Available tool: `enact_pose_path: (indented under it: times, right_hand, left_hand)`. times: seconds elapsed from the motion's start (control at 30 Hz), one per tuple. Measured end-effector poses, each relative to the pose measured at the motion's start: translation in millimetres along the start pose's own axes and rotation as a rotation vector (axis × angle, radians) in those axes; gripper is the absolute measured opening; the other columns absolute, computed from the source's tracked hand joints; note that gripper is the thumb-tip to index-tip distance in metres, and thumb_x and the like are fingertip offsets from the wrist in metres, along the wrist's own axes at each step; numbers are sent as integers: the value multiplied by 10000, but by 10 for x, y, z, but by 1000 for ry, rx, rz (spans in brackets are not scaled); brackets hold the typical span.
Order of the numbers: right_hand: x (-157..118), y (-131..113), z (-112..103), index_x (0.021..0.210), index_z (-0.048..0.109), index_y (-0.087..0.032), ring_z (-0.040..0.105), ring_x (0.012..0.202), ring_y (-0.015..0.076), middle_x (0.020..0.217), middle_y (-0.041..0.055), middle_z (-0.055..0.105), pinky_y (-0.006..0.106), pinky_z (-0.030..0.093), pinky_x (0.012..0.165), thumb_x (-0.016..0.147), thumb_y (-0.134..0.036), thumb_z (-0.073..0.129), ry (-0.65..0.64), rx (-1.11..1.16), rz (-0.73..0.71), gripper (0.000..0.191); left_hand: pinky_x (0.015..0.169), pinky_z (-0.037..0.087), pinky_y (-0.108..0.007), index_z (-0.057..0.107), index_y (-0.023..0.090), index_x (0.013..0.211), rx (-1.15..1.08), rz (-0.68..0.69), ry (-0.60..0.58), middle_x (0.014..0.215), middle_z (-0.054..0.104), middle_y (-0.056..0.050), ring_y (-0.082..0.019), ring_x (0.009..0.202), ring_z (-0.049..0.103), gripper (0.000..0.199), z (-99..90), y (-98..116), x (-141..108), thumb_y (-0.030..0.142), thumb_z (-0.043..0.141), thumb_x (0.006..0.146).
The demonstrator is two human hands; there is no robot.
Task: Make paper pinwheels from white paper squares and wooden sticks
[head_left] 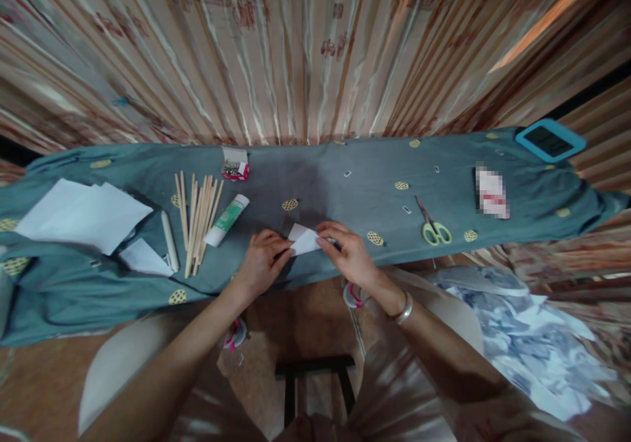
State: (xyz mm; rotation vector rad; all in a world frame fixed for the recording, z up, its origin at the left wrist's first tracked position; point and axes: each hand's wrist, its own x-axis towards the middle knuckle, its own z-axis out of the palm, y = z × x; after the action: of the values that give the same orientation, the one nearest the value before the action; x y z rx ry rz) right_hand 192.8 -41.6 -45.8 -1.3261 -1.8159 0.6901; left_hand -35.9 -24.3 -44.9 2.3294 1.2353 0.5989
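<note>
A small folded white paper [305, 241] lies at the front edge of the cloth-covered table, between my hands. My left hand [263, 261] pinches its left corner with thumb and fingers. At the right end of the paper, my right hand [349, 254] grips the other corner, its fingers bent over it. A glue stick [227, 220] with a green and white label lies left of my left hand. Beside it are several thin wooden sticks [200, 221]. Green-handled scissors [432, 225] rest to the right of my right hand, blades pointing away.
White sheets [83, 215], a smaller paper piece [145, 258] and a white pen [169, 241] are at left. An open red box [236, 166] stands behind the sticks. A packet [493, 193] and blue-framed clock [551, 141] are at right. Paper scraps [542, 343] heap below the table.
</note>
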Motion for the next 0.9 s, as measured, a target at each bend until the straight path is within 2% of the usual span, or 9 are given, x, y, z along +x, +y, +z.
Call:
enact_pose_path:
  times: [0.2, 0.33, 0.4, 0.5, 0.67, 0.73, 0.9]
  right_hand:
    - [156, 109, 84, 868, 744, -244, 625, 1192, 239, 1227, 89, 667, 413, 482, 1050, 905, -283, 612, -34, -89, 30, 142]
    - [222, 138, 127, 850, 752, -240, 609, 1216, 250, 1263, 93, 644, 418, 474, 1062, 884, -261, 634, -50, -117, 39, 124]
    - [236, 145, 149, 846, 751, -240, 611, 1207, 249, 1266, 92, 641, 421, 475, 1059, 876, -244, 639, -49, -127, 36, 116]
    - [244, 142, 172, 840, 748, -245, 608, 1213, 248, 1280, 88, 635, 422, 471, 1063, 875, -233, 636, -54, -144, 34, 118]
    - [244, 125, 195, 834, 747, -235, 611, 1211, 270, 1290, 110, 636, 437, 474, 1058, 867, -230, 638, -43, -165, 16, 114]
    - [241, 127, 207, 829, 744, -245, 612, 1209, 267, 1293, 99, 639, 438, 471, 1063, 866, -231, 639, -29, -176, -2, 113]
    - [237, 159, 225, 840, 746, -247, 612, 1207, 265, 1311, 100, 636, 437, 470, 1061, 869, -248, 638, -18, -202, -36, 112]
  left_hand:
    - [819, 456, -393, 658, 189, 1215, 96, -13, 46, 945, 714, -77, -246, 936, 589, 299, -19, 44, -23, 271, 533, 956]
    - [848, 483, -425, 611, 149, 1264, 210, 121, 110, 1135, 671, -141, -278, 1049, 574, 326, 8, 140, -66, 225, 497, 968]
    - [889, 500, -438, 613, 156, 1242, 201, 204, 100, 1164, 664, -137, -273, 1091, 576, 304, 49, 225, -111, 191, 466, 979]
    - [967, 518, -457, 573, 149, 1284, 169, 252, 69, 1278, 631, -148, -279, 1210, 557, 333, 129, 364, -228, 159, 446, 977]
    - [1127, 438, -515, 413, 108, 1442, 180, 228, 36, 1514, 453, -205, -308, 1458, 370, 496, 253, 501, -491, 104, 429, 946]
    - [1160, 396, -535, 361, 83, 1475, 204, 193, 19, 1554, 400, -224, -318, 1496, 302, 544, 313, 512, -561, 98, 434, 936]
    - [1178, 338, -583, 339, 13, 1478, 290, 128, -1, 1570, 357, -265, -366, 1513, 239, 590, 459, 503, -610, 170, 496, 931]
